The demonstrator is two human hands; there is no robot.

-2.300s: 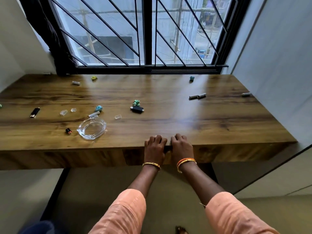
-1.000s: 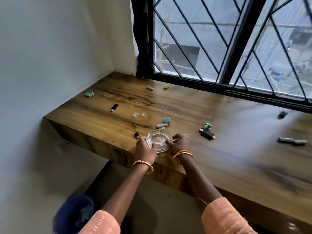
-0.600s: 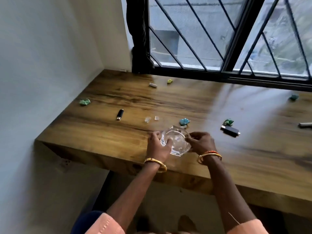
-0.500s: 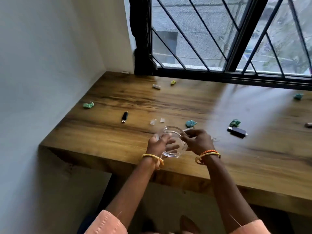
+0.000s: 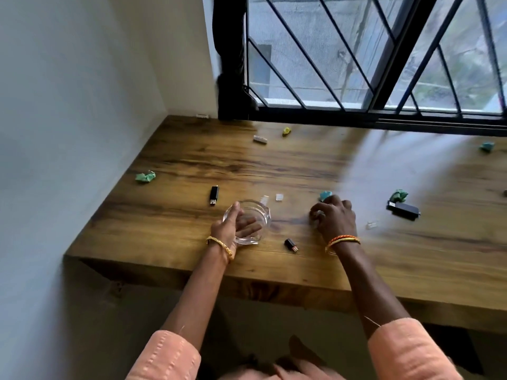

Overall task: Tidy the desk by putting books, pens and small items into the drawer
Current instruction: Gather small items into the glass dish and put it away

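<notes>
Our left grip (image 5: 233, 226) is holding the glass dish (image 5: 248, 222) above the tabletop (image 5: 170, 234), while the right hand (image 5: 333, 218), having just released it, is closing on a small item, so collecting is beginning.

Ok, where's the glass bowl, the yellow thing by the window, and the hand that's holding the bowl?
glass bowl (image 5: 260, 215): head view, far rim.
yellow thing (image 5: 286, 131): head view, its middle.
left hand (image 5: 229, 229): head view, back of the hand.
</notes>
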